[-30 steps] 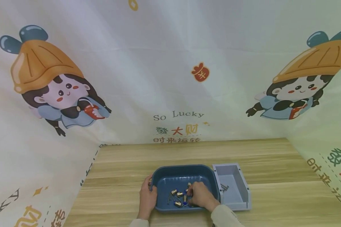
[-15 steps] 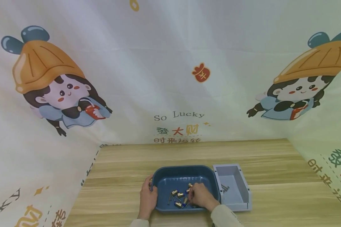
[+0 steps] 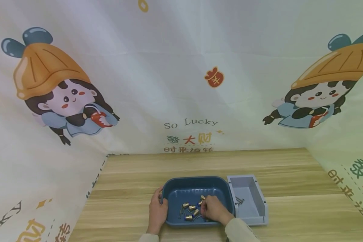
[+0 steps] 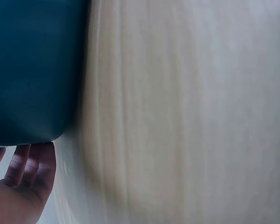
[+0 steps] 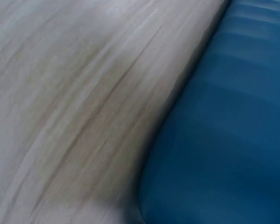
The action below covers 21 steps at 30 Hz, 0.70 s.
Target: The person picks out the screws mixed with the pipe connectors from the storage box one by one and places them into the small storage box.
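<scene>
In the head view, a dark blue plastic tray (image 3: 193,177) holds brass push-in fittings (image 3: 189,217) with blue collars and several long screws (image 3: 180,211). My left hand (image 3: 158,210) grips the tray's left side, thumb over the rim and fingers along the outer wall. The left wrist view shows the fingers (image 4: 45,168) against the tray's outside. Reaching over the tray's front right, my right hand (image 3: 214,209) has its fingers bent down among the fittings. Its fingertips are hidden, and I cannot tell whether they pinch anything. Only the tray's outer wall (image 5: 224,140) and the table appear in the right wrist view.
A grey open-fronted bin (image 3: 251,205) stands against the tray's right side, with several screws (image 3: 239,201) lying inside. Both sit on a wood-grain table (image 3: 133,178). Printed cloth (image 3: 139,84) encloses the back and sides.
The fittings beside my right fingertips have shifted and turned a little, some leftward. My right hand has barely moved within the tray; the left keeps its grip on the side.
</scene>
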Each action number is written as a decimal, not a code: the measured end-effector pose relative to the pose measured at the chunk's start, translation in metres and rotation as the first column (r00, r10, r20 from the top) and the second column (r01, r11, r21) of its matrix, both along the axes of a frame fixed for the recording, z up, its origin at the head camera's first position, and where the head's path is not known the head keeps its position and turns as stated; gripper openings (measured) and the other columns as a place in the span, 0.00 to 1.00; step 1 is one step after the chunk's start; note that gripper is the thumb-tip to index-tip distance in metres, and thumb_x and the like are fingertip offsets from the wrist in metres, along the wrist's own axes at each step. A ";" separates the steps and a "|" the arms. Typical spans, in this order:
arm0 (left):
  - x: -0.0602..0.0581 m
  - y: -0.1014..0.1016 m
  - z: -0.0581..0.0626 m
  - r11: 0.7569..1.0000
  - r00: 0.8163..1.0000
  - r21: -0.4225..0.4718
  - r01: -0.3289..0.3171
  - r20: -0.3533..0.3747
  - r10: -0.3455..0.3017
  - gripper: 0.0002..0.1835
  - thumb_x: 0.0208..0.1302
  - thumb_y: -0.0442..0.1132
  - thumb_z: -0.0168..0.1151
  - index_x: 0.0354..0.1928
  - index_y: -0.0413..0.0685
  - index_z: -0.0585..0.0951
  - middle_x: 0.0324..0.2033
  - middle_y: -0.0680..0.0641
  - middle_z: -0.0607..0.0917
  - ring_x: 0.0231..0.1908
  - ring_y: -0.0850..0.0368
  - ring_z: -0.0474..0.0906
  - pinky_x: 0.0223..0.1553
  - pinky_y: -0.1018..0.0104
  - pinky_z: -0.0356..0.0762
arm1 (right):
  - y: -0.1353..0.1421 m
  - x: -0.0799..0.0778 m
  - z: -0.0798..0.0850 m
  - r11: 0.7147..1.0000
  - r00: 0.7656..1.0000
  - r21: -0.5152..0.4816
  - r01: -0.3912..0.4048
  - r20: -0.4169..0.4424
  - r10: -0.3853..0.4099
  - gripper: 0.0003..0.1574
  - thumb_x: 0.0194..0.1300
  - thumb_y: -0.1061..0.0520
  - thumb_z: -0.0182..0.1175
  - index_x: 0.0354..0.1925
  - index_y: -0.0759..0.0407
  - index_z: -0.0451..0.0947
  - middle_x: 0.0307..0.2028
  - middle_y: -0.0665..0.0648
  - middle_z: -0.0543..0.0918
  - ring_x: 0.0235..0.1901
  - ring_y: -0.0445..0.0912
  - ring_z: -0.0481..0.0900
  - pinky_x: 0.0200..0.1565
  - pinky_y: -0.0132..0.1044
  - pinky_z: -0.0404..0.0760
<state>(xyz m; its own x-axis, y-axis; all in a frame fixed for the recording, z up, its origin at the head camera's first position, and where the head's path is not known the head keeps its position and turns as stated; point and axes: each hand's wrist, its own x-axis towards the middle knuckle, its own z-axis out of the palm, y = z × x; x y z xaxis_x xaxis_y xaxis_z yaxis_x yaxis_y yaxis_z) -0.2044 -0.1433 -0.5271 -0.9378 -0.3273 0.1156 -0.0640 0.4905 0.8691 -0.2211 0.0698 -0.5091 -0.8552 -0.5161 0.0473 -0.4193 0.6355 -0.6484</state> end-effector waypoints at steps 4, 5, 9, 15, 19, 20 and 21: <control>0.000 0.000 -0.001 1.000 1.000 -0.004 -0.001 -0.002 0.001 0.23 0.56 0.28 0.49 0.56 0.40 0.69 0.39 0.41 0.76 0.38 0.51 0.72 0.35 0.60 0.71 | 0.000 0.000 0.000 1.000 1.000 0.019 0.000 0.021 -0.001 0.08 0.39 0.69 0.61 0.16 0.58 0.77 0.14 0.45 0.75 0.16 0.35 0.66 0.20 0.27 0.67; 0.000 0.000 -0.001 1.000 1.000 -0.007 0.000 0.002 0.000 0.23 0.56 0.28 0.49 0.56 0.40 0.69 0.39 0.41 0.76 0.39 0.51 0.72 0.35 0.60 0.71 | 0.000 0.000 0.000 1.000 1.000 0.021 0.003 0.026 -0.003 0.08 0.39 0.70 0.60 0.16 0.57 0.76 0.14 0.45 0.75 0.16 0.35 0.66 0.20 0.27 0.67; 0.000 0.000 -0.001 1.000 1.000 -0.006 0.001 0.006 -0.001 0.23 0.56 0.28 0.49 0.57 0.41 0.69 0.40 0.41 0.76 0.40 0.51 0.72 0.36 0.59 0.71 | 0.001 0.000 0.000 1.000 0.999 0.015 0.018 0.033 -0.019 0.10 0.37 0.71 0.58 0.17 0.57 0.76 0.15 0.45 0.74 0.16 0.36 0.67 0.21 0.27 0.68; -0.001 0.000 -0.001 1.000 1.000 -0.008 -0.008 -0.005 0.008 0.23 0.56 0.28 0.49 0.56 0.41 0.69 0.40 0.41 0.76 0.40 0.50 0.72 0.36 0.58 0.71 | 0.002 -0.001 0.002 0.999 0.999 -0.007 0.033 0.016 -0.033 0.11 0.37 0.72 0.55 0.18 0.57 0.76 0.16 0.45 0.74 0.17 0.36 0.67 0.22 0.28 0.69; 0.000 0.000 0.000 1.000 1.000 -0.013 -0.004 0.001 0.004 0.23 0.56 0.28 0.49 0.56 0.42 0.69 0.40 0.41 0.76 0.40 0.50 0.72 0.36 0.59 0.71 | 0.002 -0.001 0.004 0.999 0.999 -0.027 0.032 0.021 -0.032 0.12 0.37 0.73 0.53 0.18 0.57 0.75 0.16 0.45 0.74 0.17 0.36 0.67 0.22 0.28 0.69; 0.000 0.000 0.000 1.000 1.000 -0.015 -0.003 0.001 0.003 0.23 0.56 0.28 0.49 0.56 0.41 0.69 0.40 0.41 0.76 0.40 0.50 0.72 0.36 0.58 0.71 | 0.002 -0.002 0.004 0.999 0.999 -0.029 0.032 0.021 -0.031 0.12 0.37 0.73 0.53 0.18 0.57 0.75 0.16 0.45 0.74 0.17 0.36 0.67 0.22 0.28 0.69; 0.001 0.000 0.000 1.000 1.000 -0.015 0.000 0.002 0.001 0.23 0.56 0.27 0.49 0.56 0.41 0.69 0.40 0.40 0.76 0.40 0.50 0.72 0.36 0.58 0.71 | 0.002 -0.002 0.004 0.999 0.999 -0.030 0.031 0.016 -0.031 0.13 0.38 0.73 0.53 0.18 0.57 0.75 0.16 0.45 0.74 0.17 0.35 0.67 0.22 0.27 0.69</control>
<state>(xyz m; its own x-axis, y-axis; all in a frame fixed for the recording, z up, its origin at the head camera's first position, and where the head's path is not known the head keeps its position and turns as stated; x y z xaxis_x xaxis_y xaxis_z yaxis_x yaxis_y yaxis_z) -0.2037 -0.1432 -0.5268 -0.9379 -0.3260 0.1186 -0.0660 0.5036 0.8614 -0.2229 0.0719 -0.5048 -0.8717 -0.4876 0.0491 -0.3893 0.6279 -0.6740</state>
